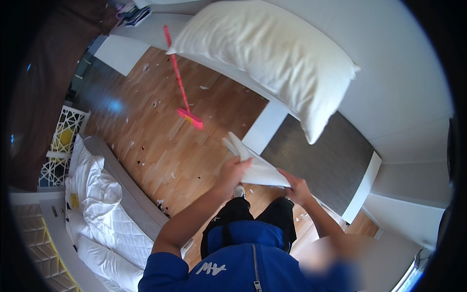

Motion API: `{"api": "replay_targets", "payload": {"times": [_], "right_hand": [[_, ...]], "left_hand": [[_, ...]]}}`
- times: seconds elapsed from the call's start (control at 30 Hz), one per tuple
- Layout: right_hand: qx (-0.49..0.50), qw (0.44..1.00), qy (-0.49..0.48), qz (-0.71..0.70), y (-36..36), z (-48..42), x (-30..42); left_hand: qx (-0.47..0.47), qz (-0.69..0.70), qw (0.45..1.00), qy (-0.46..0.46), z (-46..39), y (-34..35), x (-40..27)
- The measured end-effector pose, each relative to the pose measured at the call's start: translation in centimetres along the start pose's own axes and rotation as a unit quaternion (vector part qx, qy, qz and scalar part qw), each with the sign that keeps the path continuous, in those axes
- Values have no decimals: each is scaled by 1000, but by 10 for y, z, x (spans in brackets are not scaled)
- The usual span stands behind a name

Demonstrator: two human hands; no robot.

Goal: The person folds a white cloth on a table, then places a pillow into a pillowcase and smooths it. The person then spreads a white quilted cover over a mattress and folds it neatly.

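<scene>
A folded piece of white cloth (262, 172) is stretched between my hands in front of my legs. My left hand (234, 175) pinches its left part, and two flaps stick up beyond the thumb. At the opposite end, my right hand (298, 189) grips the corner. Past the cloth, a large white pillow (266, 51) lies on a pale surface along the wall. It is apart from both hands.
A red broom (178, 78) leans against the pale ledge, its pink head on the wood floor (160, 135). Scraps litter that floor. At left stands a bed with a white quilted mattress (120, 226) and rumpled bedding (96, 182). A dark panelled surface (317, 160) lies to the right.
</scene>
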State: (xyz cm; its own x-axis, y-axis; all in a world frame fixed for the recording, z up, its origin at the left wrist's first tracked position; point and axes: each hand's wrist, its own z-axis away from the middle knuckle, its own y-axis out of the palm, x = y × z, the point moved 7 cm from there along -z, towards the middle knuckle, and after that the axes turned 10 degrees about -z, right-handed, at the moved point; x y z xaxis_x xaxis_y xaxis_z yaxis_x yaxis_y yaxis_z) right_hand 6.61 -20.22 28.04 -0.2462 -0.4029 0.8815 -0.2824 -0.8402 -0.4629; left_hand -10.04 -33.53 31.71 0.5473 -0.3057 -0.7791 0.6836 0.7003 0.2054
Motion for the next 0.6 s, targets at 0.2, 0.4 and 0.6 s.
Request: {"api": "replay_targets", "payload": {"times": [0.2, 0.4, 0.6], "right_hand": [[51, 993, -104, 16, 61, -114, 95], [34, 980, -191, 50, 73, -204, 158], [95, 970, -213, 72, 79, -317, 225]], "left_hand": [[-70, 97, 990, 80, 22, -126, -89], [-89, 110, 983, 121, 9, -217, -177], [-123, -140, 982, 21, -31, -326, -257]]}}
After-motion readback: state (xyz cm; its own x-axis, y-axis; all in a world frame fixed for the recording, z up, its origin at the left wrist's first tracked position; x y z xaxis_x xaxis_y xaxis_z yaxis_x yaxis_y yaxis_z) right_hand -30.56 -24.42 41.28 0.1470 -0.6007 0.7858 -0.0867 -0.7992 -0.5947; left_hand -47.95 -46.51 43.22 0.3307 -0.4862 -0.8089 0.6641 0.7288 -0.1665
